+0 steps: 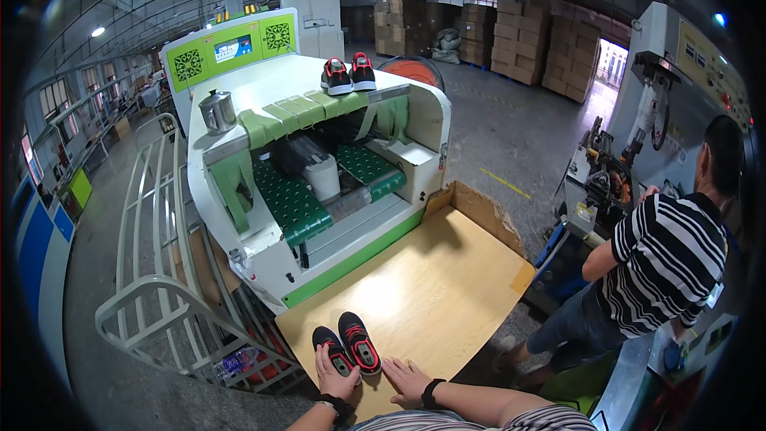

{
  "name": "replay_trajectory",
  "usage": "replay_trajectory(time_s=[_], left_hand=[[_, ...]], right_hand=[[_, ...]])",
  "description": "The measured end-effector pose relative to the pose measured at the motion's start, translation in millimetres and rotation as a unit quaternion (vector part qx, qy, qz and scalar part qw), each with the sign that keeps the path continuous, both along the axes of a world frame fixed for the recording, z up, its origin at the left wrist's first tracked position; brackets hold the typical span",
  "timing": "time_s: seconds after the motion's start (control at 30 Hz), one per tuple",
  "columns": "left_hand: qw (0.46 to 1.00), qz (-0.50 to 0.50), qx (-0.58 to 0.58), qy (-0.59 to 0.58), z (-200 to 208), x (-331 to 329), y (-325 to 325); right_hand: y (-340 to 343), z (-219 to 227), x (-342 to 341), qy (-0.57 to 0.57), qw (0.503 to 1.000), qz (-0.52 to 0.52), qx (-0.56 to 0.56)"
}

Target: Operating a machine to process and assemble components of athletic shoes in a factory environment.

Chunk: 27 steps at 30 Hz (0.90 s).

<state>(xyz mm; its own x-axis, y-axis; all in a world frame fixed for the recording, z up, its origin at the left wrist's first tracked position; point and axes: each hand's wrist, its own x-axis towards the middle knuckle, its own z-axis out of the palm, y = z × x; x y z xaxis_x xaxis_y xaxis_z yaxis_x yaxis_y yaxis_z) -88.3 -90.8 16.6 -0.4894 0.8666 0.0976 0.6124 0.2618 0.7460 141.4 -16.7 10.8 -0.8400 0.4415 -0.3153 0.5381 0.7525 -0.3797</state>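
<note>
A pair of black sneakers with red laces lies side by side near the front of a wood-grain board, toes pointing away from me. My left hand [338, 377] is closed round the heel of the left sneaker [328, 341], fingers along its outer side and thumb toward the inner. Beside it, the right sneaker [358, 341] rests on the board, its insole showing. My right hand [408, 380] lies flat with fingers stretched out, its fingertips close to that sneaker's heel, holding nothing.
Beyond the wood-grain board [447, 271] stands a white and green conveyor machine [319, 271], with another pair of sneakers [349, 76] and a metal jug [218, 112] on top. A metal rack [152, 287] stands left. At right, a person in a striped shirt [666, 259] works at another machine.
</note>
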Motion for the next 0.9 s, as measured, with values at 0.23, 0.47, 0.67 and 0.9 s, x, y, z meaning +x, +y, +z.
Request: replay_trajectory(time_s=[0.23,0.47,0.67,0.9], left_hand=[[1.000,0.002,0.000,0.007,1,0,0],[1.000,0.009,-0.008,0.002,4,2,-1],[1.000,0.007,-0.008,0.006,4,2,0],[1.000,0.009,-0.012,0.004,6,4,2]], right_hand=[[-1,9,-1,-0.006,1.000,-0.007,-0.013],[-1,4,-2,-0.012,1.000,-0.003,-0.011],[0,0,-1,-0.019,1.000,-0.003,-0.008],[2,-1,0,-0.020,1.000,-0.005,-0.010]])
